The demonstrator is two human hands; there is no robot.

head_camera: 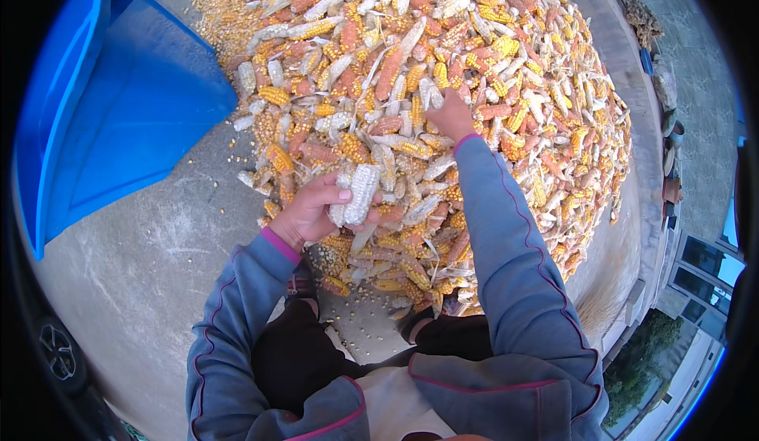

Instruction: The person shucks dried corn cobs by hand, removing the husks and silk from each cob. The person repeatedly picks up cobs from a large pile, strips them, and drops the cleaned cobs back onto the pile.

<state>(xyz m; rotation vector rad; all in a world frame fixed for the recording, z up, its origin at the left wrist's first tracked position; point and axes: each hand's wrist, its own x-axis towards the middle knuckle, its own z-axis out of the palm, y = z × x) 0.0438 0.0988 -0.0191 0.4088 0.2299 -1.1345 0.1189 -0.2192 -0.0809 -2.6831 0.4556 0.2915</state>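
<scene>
My left hand (312, 205) grips white corn cobs (360, 195), at least two side by side, above the near-left part of a big heap of corn cobs (522, 127). Farther out, my right hand (453, 115) reaches into the heap. Its fingertips are at a pale whitish cob (430, 93), and they partly hide it; the fingers seem to close around that cob. Around both hands lie yellow-kernelled ears, reddish stripped cobs and dry husks.
A large blue plastic bin (136, 97) stands at the left, on the concrete floor (178, 251). Loose kernels (222, 8) are spread at the heap's far left edge. A straw broom head (599, 307) lies at right. A vehicle wheel (57, 349) shows at lower left.
</scene>
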